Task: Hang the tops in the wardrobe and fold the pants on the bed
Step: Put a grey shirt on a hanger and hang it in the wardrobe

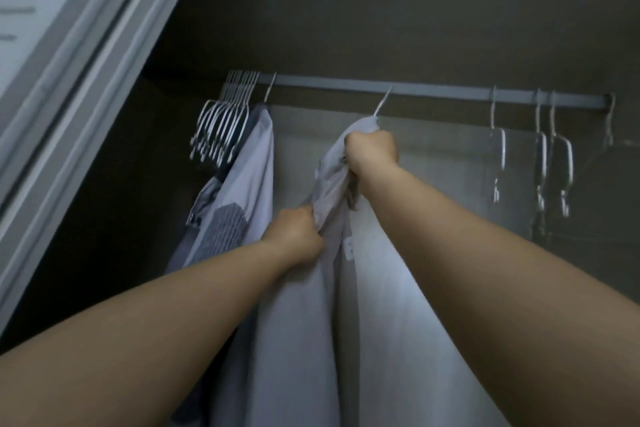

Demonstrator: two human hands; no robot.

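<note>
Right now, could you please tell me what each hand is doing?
Left hand: closed, its grip bunching the front edge of the light shirt.
Right hand: closed, gripping the same shirt at its top, just under the hanger hook.

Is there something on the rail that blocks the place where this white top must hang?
Nothing visible does. The white top, gripped by the left hand and right hand, sits at a bare stretch of the rail.

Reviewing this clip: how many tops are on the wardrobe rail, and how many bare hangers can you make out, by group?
Tops: 2, a hung top and a top in both hands, left hand, right hand.
Bare hangers right of them: 3; a fourth at the rail end is unclear.
Bunched hangers: too packed to count.
Total sure: 5.
</note>
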